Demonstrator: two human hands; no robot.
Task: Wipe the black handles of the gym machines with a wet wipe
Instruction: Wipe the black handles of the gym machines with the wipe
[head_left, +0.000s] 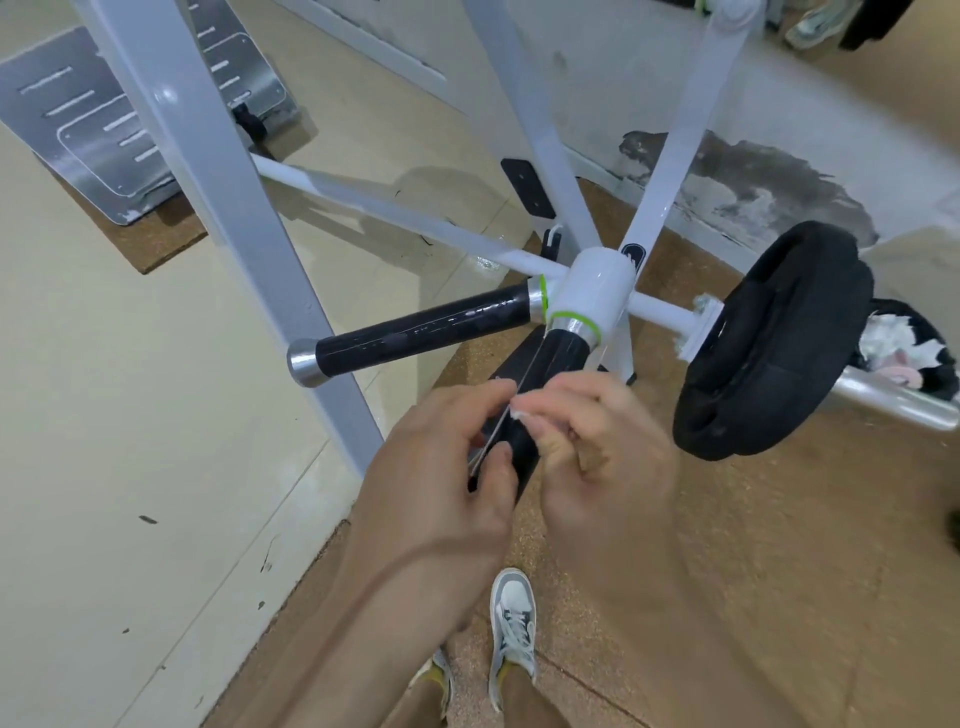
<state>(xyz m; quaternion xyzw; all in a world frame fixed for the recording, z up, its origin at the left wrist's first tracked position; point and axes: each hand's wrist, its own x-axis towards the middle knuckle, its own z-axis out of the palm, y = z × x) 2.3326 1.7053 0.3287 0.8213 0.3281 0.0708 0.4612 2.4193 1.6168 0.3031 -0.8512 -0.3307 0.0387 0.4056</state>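
Two black handles stick out of a white hub (592, 296) on the gym machine. The left handle (421, 332) lies sideways, shiny with wet streaks, and ends in a silver cap. The near handle (558, 364) points toward me and both hands cover its lower part. My left hand (447, 467) grips this handle from the left, thumb on top. My right hand (597, 447) is closed beside it, pinching a small white wet wipe (519, 413) against the handle; most of the wipe is hidden in the fingers.
A black weight plate (774, 343) hangs on a chrome bar at the right, with a bin of used wipes (893, 338) behind it. Grey frame posts (218, 171) cross at the left, footplates (93, 130) behind. My shoes (511, 618) stand below on brown matting.
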